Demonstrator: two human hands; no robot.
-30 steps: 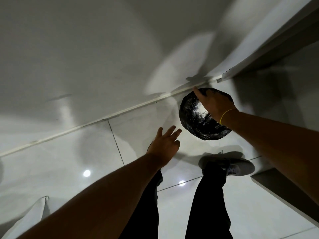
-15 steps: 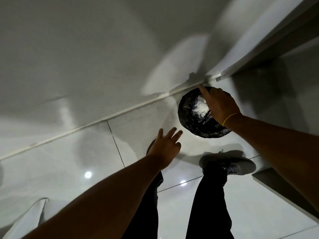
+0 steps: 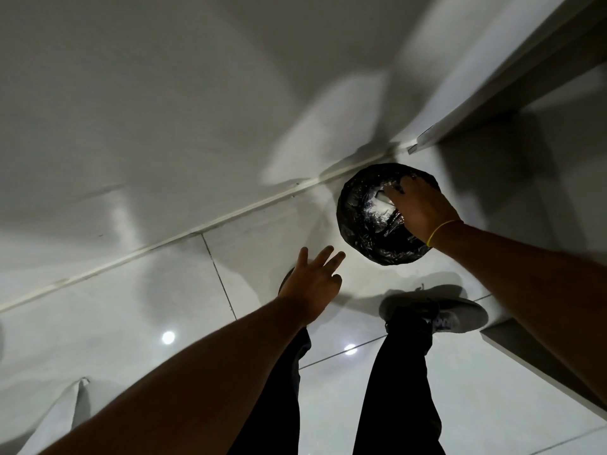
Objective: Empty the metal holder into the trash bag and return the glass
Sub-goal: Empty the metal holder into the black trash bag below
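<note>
No readable text

No lettering, label, brand, number or sign can be made out on any surface. A pale pattern is seen on the side of the grey shoe (image 3: 456, 318), but it is too small and blurred to be read as a mark.

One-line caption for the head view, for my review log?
Right hand reaches into the black trash bag on the tiled floor; left hand hovers open.
</note>
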